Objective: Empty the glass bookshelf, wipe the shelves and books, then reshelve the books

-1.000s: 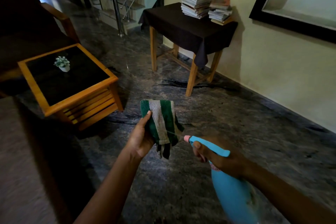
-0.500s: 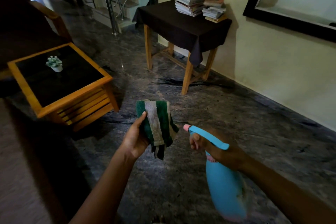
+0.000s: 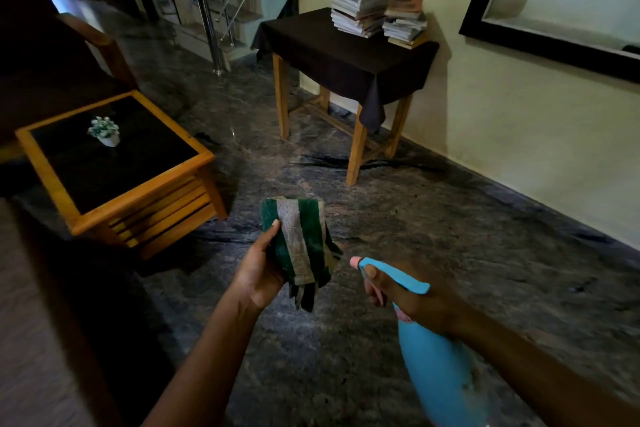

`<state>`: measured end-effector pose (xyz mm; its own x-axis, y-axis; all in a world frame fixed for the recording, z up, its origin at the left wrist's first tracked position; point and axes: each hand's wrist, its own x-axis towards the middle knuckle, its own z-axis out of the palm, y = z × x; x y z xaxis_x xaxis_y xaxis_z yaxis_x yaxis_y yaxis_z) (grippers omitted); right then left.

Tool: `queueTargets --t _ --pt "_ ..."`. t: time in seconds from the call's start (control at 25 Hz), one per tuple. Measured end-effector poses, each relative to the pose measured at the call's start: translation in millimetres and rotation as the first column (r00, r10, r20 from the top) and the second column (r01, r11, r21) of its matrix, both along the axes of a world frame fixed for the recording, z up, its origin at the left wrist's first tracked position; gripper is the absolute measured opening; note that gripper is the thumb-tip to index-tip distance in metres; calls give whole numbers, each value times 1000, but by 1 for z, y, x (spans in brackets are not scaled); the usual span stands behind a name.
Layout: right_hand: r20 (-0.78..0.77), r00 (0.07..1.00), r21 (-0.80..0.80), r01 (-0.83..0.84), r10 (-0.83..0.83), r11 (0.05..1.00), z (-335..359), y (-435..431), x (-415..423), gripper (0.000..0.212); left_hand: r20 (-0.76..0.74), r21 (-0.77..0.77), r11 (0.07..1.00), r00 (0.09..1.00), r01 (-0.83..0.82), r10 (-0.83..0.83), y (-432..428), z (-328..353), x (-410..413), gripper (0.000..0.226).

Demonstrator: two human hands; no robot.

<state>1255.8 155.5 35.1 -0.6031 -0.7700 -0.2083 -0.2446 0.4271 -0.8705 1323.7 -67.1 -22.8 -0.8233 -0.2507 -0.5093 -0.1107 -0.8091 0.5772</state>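
the bottom of your bottle (image 3: 436, 367) runs off the lower edge, and both forearms are cut there too. the fingers of your left hand (image 3: 258, 274) lie behind the cloth (image 3: 301, 236); only the thumb shows. at upper right a dark frame (image 3: 485, 21) is cut by the edge, and what sits inside it is pale and hard to make out. the far left is very dark: you can pick out a chair (image 3: 100, 42) by its wooden arm, little more. the book covers are too small to read.

the floor (image 3: 433, 218) is dark veined stone, the wall (image 3: 485, 107) pale yellow. a wooden table (image 3: 339, 48) under a dark cover stands against the wall, and the books (image 3: 360, 3) sit on its far end in two stacks, the taller on the left, the shorter just beside it. to the left is a low table (image 3: 138, 191) with an orange rim and a dark top, and a small potted plant (image 3: 104, 131) stands on it. a steel stair rail (image 3: 207, 10) rises behind.

your left hand holds the folded green and grey cloth upright, thumb pressed on its front near the left edge, loose ends hanging below the palm. your right hand (image 3: 415, 302) is curled round the blue bottle's neck, one finger up by the pink nozzle. the nozzle points at the cloth, just beside its lower right corner, apart from it. the books are well apart from both hands, across the floor.
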Motion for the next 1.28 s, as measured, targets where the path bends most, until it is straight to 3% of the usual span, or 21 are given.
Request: queueTargets --t 0.12,0.2,0.32,0.52,0.6,0.68,0.76,0.84,1.0,1.08,1.12,1.2,1.28 --pt "84 996 7 1 -2 1000 3 -2 2 40 -13 18 1000 1000 4 -4 0 1 1 37" --pt "72 997 -68 -14 19 998 5 -3 3 26 -12 28 1000 1000 8 -8 -1 1 0 39" --pt "-1 1000 -104 -18 19 994 1 -2 4 24 -8 38 999 1000 5 -5 0 2 -1 39" --pt "36 999 -91 6 -3 996 3 -2 5 28 -2 42 999 1000 6 -6 -1 2 -3 40" --pt "53 998 -114 29 -23 993 2 -2 2 52 8 36 999 1000 17 -17 -2 0 -4 42" --pt "-23 999 -96 33 -35 995 -3 -1 2 67 18 34 999 999 34 -35 -1 -3 -5 45" --pt "-90 995 -89 29 -37 996 -4 -1 5 56 33 36 998 998 49 -50 0 -6 -7 46" --pt "-40 996 -82 79 -82 994 -1 0 9 32 35 41 997 998 59 -60 3 -9 -9 45" --pt "54 980 -57 193 -190 980 -11 22 10 26 62 38 995 993 94 -96 13 -19 -18 41" --pt "20 956 -99 294 -294 951 -24 48 16 9 90 57 984 981 167 -172 27 -28 -27 46" --pt "-61 932 -99 352 -359 931 -34 66 22 9 103 64 974 969 217 -223 37 -33 -32 48" --pt "-266 876 -75 399 -403 914 -54 92 38 48 122 57 948 941 312 -317 59 -41 -41 43" --pt "-296 807 -61 519 -512 853 -72 122 63 64 147 67 902 890 426 -431 96 -47 -50 37"
